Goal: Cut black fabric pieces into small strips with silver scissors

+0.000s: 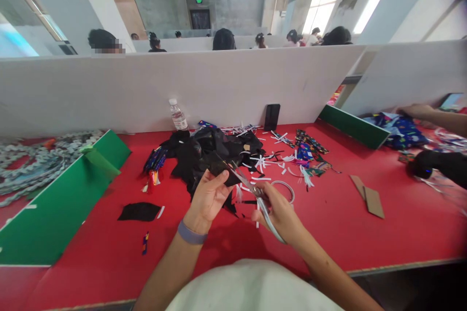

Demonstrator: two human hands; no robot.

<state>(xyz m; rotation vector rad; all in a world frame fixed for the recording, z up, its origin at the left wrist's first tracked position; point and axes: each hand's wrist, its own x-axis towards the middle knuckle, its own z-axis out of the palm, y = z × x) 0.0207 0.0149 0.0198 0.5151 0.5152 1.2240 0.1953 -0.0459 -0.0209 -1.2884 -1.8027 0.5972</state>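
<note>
My left hand [209, 194] pinches a piece of black fabric [231, 178] between thumb and fingers, above the red table. My right hand [279, 211] is wrapped round the handles of a pair of scissors [263, 204]. Their blades point up and left, at the edge of the fabric; whether they are cutting into it I cannot tell. Behind both hands lies a heap of black fabric scraps [204, 148]. White strips [260, 161] are strewn to its right. A flat black fabric piece [138, 211] rests to the left of my left hand.
Green dividers [65, 204] [353, 126] stand at left and right. A water bottle [178, 115] and a black phone [272, 116] lean near the white partition [219, 87]. Patterned scraps [310, 148], a tape ring [288, 189] and cardboard pieces [374, 202] lie rightward. A co-worker's hand [414, 111] shows far right.
</note>
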